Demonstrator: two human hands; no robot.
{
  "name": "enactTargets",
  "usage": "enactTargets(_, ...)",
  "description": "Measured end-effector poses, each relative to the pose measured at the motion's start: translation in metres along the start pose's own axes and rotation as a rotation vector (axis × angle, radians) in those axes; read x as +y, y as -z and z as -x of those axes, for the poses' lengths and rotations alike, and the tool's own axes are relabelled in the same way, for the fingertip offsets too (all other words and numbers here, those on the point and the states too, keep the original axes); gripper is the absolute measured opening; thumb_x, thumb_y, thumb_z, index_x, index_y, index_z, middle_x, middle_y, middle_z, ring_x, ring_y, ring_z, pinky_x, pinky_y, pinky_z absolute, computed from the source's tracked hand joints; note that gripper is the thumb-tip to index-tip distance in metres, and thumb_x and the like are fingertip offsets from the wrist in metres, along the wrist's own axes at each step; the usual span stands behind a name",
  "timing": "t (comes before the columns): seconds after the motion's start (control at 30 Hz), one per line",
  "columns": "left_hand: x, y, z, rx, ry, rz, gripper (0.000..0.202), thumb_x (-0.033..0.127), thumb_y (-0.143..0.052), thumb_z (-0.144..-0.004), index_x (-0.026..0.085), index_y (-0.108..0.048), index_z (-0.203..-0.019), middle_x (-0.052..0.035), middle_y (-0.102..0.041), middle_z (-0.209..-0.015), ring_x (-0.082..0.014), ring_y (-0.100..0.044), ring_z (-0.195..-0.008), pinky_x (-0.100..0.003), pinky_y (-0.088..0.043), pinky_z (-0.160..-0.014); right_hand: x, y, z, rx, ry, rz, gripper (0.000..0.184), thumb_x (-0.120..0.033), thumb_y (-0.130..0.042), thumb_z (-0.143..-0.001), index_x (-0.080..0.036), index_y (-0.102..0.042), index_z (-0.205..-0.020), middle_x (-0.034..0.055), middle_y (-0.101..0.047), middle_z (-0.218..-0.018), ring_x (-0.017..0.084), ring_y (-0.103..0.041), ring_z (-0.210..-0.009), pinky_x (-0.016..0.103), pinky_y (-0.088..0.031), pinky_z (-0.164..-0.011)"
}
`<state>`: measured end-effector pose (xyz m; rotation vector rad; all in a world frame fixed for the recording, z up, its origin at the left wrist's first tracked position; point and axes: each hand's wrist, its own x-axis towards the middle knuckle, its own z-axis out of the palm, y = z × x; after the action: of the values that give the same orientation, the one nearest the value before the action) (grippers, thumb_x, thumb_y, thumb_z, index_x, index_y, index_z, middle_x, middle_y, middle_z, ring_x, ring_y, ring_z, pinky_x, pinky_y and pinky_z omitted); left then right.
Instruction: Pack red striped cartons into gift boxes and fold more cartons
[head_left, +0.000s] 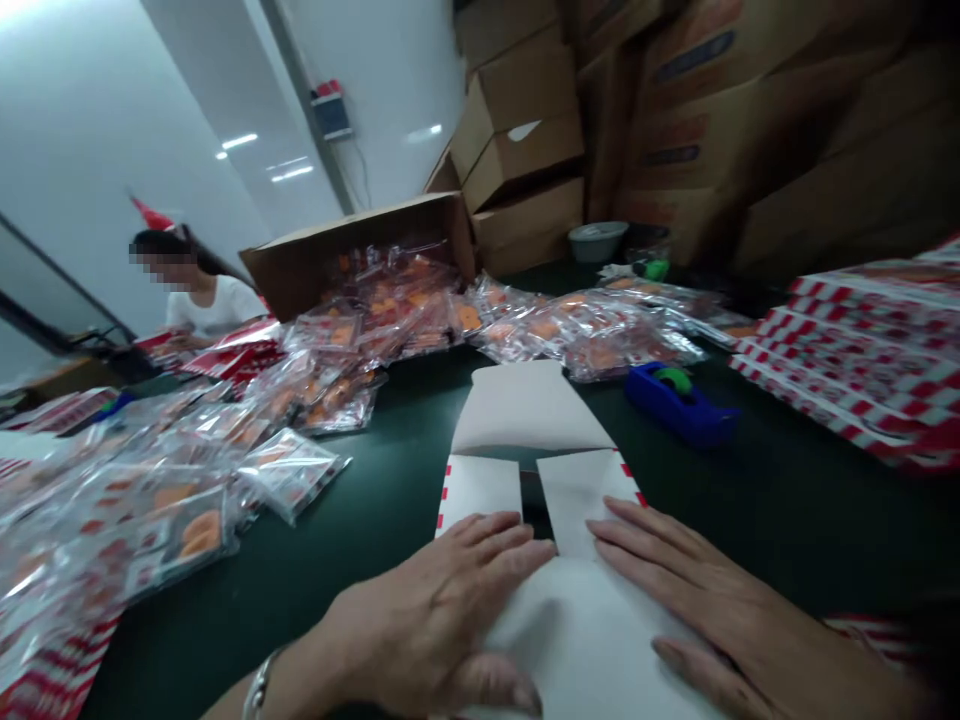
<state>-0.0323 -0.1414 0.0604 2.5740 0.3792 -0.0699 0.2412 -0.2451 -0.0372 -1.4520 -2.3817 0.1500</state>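
Observation:
A white cardboard box (577, 630) with red-striped edges lies before me on the dark green table. Its far flap (525, 400) stretches away from me, and two side flaps are folded inward with a dark gap between them. My left hand (442, 610) rests on the box's left side, fingers extended across the left side flap. On the right side, my right hand (682, 590) lies flat with its fingers spread over the right flap. Both hands touch the cardboard without gripping it. The near end of the box runs out of view.
Clear packets with orange pieces (300, 400) are heaped left and behind, some spilling from a tipped carton (360, 235). A blue tape dispenser (679, 405) stands right of the flap. Red-and-white flattened boxes (862, 360) are stacked at right. A person (202, 290) sits far left.

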Motion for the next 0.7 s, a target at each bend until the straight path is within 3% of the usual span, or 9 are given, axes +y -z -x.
enactTargets(0.17, -0.02, -0.008, -0.029, -0.104, -0.099, -0.14, 0.068, 0.06, -0.049, -0.086, 0.028, -0.035, -0.144, -0.012, -0.034, -0.151, -0.0378, -0.028, -0.139, -0.056, -0.027, -0.111, -0.018, 0.019, -0.006, 0.082, -0.06, -0.043, 0.038, -0.026, -0.049, -0.091, -0.028, -0.059, -0.128, 0.0058, -0.052, -0.137, 0.025, -0.045, -0.129, 0.039, -0.045, -0.102)
enactTargets(0.23, -0.024, -0.018, -0.032, -0.109, -0.149, -0.174, 0.06, 0.054, -0.049, -0.089, 0.03, -0.036, -0.142, -0.0085, -0.038, -0.15, -0.0361, -0.033, -0.137, -0.054, -0.029, -0.11, -0.018, 0.024, -0.006, 0.171, -0.004, -0.016, 0.027, -0.022, -0.054, -0.087, -0.024, -0.07, -0.109, 0.0078, -0.061, -0.127, 0.023, -0.055, -0.121, 0.032, -0.049, -0.099)
enactTargets(0.3, -0.025, -0.023, -0.031, -0.085, -0.177, -0.193, 0.049, 0.045, -0.046, -0.093, 0.031, -0.038, -0.14, -0.0054, -0.041, -0.148, -0.0333, -0.034, -0.137, -0.051, -0.03, -0.111, -0.008, 0.03, -0.01, 0.323, 0.035, 0.026, 0.018, -0.02, -0.058, -0.084, -0.023, -0.069, -0.098, 0.0081, -0.066, -0.119, 0.021, -0.062, -0.111, 0.027, -0.052, -0.094)
enactTargets(0.37, -0.023, -0.024, -0.027, -0.072, -0.182, -0.197, 0.043, 0.039, -0.038, -0.097, 0.031, -0.038, -0.14, -0.0043, -0.04, -0.148, -0.0319, -0.031, -0.139, -0.05, -0.029, -0.112, 0.012, 0.04, -0.025, 0.531, -0.005, 0.047, 0.024, -0.023, -0.062, -0.083, -0.024, -0.064, -0.107, 0.0089, -0.064, -0.12, 0.021, -0.061, -0.111, 0.031, -0.051, -0.096)
enactTargets(0.43, -0.018, -0.02, -0.025, -0.068, -0.183, -0.186, 0.041, 0.036, -0.033, -0.099, 0.031, -0.038, -0.14, -0.0041, -0.04, -0.148, -0.0305, -0.029, -0.14, -0.049, -0.028, -0.113, 0.034, 0.052, -0.049, 0.63, -0.073, -0.074, 0.046, -0.038, -0.061, -0.086, -0.025, -0.052, -0.129, 0.0119, -0.054, -0.134, 0.026, -0.055, -0.119, 0.04, -0.047, -0.1)
enactTargets(0.47, -0.016, -0.017, -0.024, -0.062, -0.18, -0.177, 0.041, 0.036, -0.032, -0.099, 0.031, -0.039, -0.139, -0.0041, -0.042, -0.148, -0.0297, -0.03, -0.14, -0.048, -0.028, -0.113, 0.043, 0.059, -0.063, 0.586, -0.082, -0.199, 0.058, -0.049, -0.057, -0.087, -0.026, -0.043, -0.138, 0.0131, -0.046, -0.141, 0.028, -0.05, -0.124, 0.045, -0.045, -0.101)
enactTargets(0.53, -0.011, -0.011, -0.025, -0.022, -0.169, -0.156, 0.04, 0.035, -0.037, -0.098, 0.03, -0.043, -0.137, -0.0052, -0.047, -0.144, -0.03, -0.035, -0.137, -0.047, -0.029, -0.112, 0.054, 0.073, -0.086, 0.32, -0.007, -0.47, 0.07, -0.066, -0.041, -0.088, -0.026, -0.034, -0.145, 0.0123, -0.038, -0.148, 0.03, -0.042, -0.131, 0.048, -0.04, -0.104)
enactTargets(0.63, -0.004, -0.007, -0.026, 0.043, -0.169, -0.114, 0.042, 0.031, -0.05, -0.092, 0.025, -0.049, -0.134, -0.0084, -0.055, -0.136, -0.0298, -0.045, -0.131, -0.043, -0.033, -0.11, 0.05, 0.084, -0.099, -0.168, 0.203, -0.642, 0.065, -0.071, -0.03, -0.089, -0.029, -0.054, -0.132, 0.0075, -0.05, -0.14, 0.027, -0.041, -0.133, 0.045, -0.034, -0.108)
enactTargets(0.7, -0.001, -0.011, -0.021, 0.105, -0.178, -0.084, 0.04, 0.029, -0.054, -0.09, 0.02, -0.054, -0.129, -0.011, -0.063, -0.125, -0.0278, -0.055, -0.12, -0.039, -0.04, -0.105, 0.039, 0.081, -0.097, -0.305, 0.262, -0.61, 0.054, -0.063, -0.033, -0.092, -0.028, -0.066, -0.117, 0.0057, -0.058, -0.131, 0.025, -0.044, -0.13, 0.044, -0.033, -0.109)
